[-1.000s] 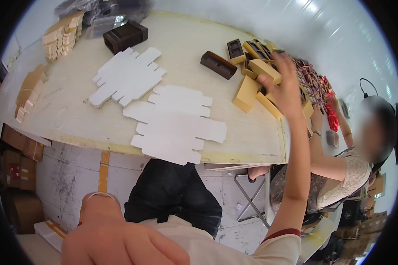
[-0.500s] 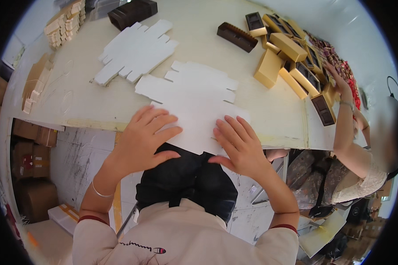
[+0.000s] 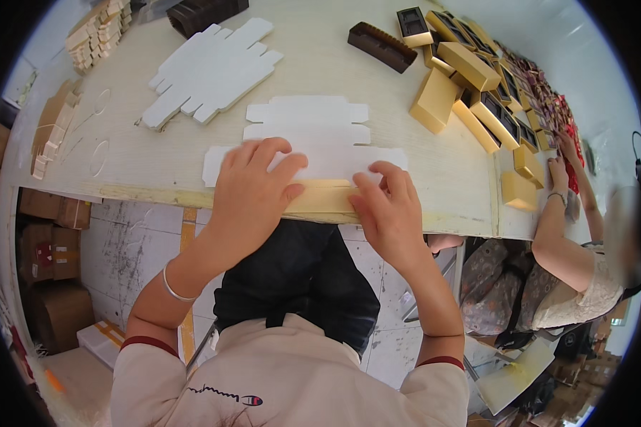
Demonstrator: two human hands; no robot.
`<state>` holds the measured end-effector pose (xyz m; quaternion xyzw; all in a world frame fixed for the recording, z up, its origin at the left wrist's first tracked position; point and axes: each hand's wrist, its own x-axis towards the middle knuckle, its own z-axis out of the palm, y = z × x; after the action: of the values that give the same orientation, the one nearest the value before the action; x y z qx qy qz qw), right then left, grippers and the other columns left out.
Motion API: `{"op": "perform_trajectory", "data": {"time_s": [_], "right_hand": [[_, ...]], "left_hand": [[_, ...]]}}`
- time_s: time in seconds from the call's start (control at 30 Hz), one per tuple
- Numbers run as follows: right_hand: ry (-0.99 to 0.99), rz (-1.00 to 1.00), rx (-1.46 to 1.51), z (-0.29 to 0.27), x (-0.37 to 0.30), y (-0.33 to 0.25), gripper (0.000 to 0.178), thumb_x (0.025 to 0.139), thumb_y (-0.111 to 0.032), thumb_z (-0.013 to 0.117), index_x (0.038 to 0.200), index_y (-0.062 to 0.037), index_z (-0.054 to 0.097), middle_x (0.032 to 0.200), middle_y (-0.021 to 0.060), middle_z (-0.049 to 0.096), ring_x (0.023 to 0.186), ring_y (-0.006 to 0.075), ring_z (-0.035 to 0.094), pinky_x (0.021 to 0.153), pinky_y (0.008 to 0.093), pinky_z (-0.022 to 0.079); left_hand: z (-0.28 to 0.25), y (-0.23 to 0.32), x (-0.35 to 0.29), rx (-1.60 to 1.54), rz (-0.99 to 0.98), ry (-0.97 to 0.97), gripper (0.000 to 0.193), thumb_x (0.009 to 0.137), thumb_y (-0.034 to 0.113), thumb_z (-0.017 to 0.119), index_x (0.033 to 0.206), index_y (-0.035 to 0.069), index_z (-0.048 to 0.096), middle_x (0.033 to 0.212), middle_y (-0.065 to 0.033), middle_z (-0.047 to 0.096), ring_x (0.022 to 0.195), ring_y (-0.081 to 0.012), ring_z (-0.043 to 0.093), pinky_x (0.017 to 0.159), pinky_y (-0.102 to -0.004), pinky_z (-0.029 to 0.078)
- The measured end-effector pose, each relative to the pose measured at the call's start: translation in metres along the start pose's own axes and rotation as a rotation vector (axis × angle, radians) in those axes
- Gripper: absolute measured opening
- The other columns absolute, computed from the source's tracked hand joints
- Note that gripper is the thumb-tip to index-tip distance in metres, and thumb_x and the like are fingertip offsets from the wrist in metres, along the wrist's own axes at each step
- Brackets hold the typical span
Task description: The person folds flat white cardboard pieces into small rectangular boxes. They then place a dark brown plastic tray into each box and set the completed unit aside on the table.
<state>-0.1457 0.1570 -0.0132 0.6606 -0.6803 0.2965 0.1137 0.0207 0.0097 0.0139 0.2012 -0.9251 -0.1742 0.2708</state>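
In front of me on the table, a flat box blank lies white side up with its notched flaps toward the far side. Its near panel is bent up and shows gold along the table's front edge. My left hand grips the left end of that panel, thumb on the near side and fingers curled over the fold. At the right end my right hand pinches it the same way. Beyond, to the left, lies a stack of white blanks.
Gold boxes with dark inserts are heaped at the right, near a dark brown tray. Another dark tray stack is at the far left. A co-worker's hands reach over the table at right. Cut board pieces lie left.
The blank now lies square to the table edge, and its near panel has gone from flat to bent up, gold showing. My fingers have curled onto it. The co-worker's hands have shifted.
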Motion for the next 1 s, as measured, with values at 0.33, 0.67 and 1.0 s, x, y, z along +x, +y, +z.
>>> {"op": "perform_trajectory", "data": {"time_s": [0.33,0.67,1.0], "right_hand": [[-0.102,-0.217,0.039,0.004,-0.007,-0.019,0.031,0.072,-0.01,0.066,0.1,0.0041,0.06,0.097,0.0121,0.053,0.088,0.0265,0.054,0.076,0.0367,0.045],[-0.496,0.326,0.388,-0.013,0.049,-0.015,0.017,0.086,-0.006,0.062,0.099,-0.0029,0.052,0.078,0.0183,0.063,0.075,0.0347,0.062,0.063,0.0407,0.048],[-0.223,0.255,0.911,-0.024,0.001,-0.015,0.052,0.084,-0.008,0.068,0.132,-0.0066,0.05,0.129,0.0125,0.054,0.117,0.0263,0.054,0.099,0.0374,0.042]], "left_hand": [[0.004,-0.008,-0.034,-0.118,0.242,-0.063,0.025,0.07,0.018,0.078,0.09,0.006,0.068,0.089,-0.0053,0.058,0.08,-0.0269,0.055,0.073,-0.037,0.044],[-0.002,0.001,-0.003,0.197,0.174,0.151,0.021,0.08,0.02,0.07,0.095,0.006,0.064,0.077,-0.008,0.054,0.073,-0.0254,0.053,0.068,-0.0352,0.041],[-0.01,-0.011,0.001,-0.068,-0.201,-0.254,0.019,0.087,0.022,0.058,0.082,0.003,0.056,0.075,-0.0132,0.059,0.068,-0.0323,0.06,0.059,-0.0412,0.046]]}}
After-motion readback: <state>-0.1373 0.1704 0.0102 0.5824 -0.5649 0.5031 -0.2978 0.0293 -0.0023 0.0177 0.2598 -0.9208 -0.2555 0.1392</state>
